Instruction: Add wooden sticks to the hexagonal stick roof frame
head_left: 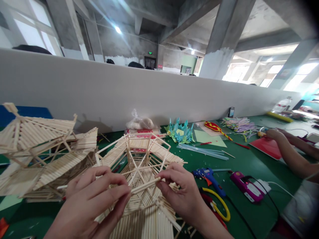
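Between my hands runs a short pale wooden stick (144, 186), possibly two side by side. My left hand (99, 196) pinches its left end, and my right hand (178, 189) grips the right end between thumb and fingers. Beneath them stands a stick-built model (139, 159) with an open polygonal frame on top, spokes crossing at its middle and sloped panels of sticks around it. My hands hide part of its near side. I cannot tell whether the held stick touches the frame. A thin white stick (61, 187) pokes out left of my left hand.
At left stands a stick pavilion model (37, 132). On the green table (239, 162) to the right lie a blue glue gun (208, 177), yellow-handled cutters (221, 202) and a purple power strip (246, 187). Folded blue paper (179, 131) sits behind. A co-worker's arms (291, 146) are at far right.
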`<state>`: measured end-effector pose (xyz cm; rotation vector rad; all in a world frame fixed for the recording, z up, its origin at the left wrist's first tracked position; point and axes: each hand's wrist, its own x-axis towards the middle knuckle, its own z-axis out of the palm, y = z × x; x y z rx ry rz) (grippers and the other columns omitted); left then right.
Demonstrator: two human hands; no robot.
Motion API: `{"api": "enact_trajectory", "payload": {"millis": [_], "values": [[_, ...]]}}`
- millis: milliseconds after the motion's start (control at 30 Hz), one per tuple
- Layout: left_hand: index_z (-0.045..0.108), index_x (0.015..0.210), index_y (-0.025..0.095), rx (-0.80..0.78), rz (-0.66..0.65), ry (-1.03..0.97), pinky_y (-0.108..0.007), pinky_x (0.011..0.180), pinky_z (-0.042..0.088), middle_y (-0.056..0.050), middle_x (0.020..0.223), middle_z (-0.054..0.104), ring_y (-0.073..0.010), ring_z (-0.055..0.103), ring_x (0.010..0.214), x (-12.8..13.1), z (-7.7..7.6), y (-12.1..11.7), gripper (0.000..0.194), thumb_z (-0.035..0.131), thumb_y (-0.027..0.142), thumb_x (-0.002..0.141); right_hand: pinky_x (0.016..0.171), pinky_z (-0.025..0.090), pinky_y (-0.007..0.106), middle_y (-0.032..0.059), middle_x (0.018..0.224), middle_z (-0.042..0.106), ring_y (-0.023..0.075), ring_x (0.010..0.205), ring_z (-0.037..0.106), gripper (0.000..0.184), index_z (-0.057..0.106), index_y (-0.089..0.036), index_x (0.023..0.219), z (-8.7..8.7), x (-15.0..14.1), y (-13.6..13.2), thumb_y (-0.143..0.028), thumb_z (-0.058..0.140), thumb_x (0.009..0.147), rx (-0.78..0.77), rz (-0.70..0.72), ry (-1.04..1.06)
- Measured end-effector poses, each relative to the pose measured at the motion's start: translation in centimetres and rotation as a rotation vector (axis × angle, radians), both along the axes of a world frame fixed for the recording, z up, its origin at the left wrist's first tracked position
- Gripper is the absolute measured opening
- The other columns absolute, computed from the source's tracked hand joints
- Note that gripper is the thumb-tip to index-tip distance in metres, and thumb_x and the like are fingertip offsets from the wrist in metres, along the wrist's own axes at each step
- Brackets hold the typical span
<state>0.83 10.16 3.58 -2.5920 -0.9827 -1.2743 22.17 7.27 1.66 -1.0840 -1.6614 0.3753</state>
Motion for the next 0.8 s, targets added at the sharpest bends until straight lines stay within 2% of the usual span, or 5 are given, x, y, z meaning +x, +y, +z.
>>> {"api": "enact_trajectory", "payload": {"millis": [300,467,800], "values": [[0.061,0.083,0.03,-0.024,-0.012,0.006,-0.043,0.078,0.036,0.0,0.082,0.063,-0.0243,0.052,0.088,-0.1,0.0,0.0,0.012,0.057,0.021,0.076,0.059,0.045,0.026,0.0035,0.07,0.058,0.0133,0.065,0.055,0.019,0.071,-0.014,0.091,0.1,0.1,-0.2,-0.013,0.062,0.074,-0.037,0.018,-0.005],[0.059,0.085,0.03,-0.03,-0.015,0.011,-0.045,0.081,0.035,0.0,0.083,0.062,-0.0246,0.051,0.089,-0.2,-0.1,-0.2,0.012,0.059,0.021,0.076,0.057,0.045,0.026,0.0042,0.068,0.058,0.0132,0.063,0.056,0.017,0.072,-0.012,0.088,0.4,0.0,-0.1,-0.013,0.061,0.074,-0.025,0.006,-0.016],[0.06,0.084,0.026,-0.159,0.007,0.031,-0.039,0.075,0.032,0.0,0.084,0.06,-0.024,0.045,0.092,0.4,2.0,-1.6,0.011,0.057,0.017,0.077,0.057,0.044,0.027,0.0028,0.072,0.057,0.0144,0.066,0.054,0.018,0.067,-0.016,0.094,-0.1,0.2,-0.2,-0.02,0.06,0.078,-0.061,0.035,-0.055]]}}
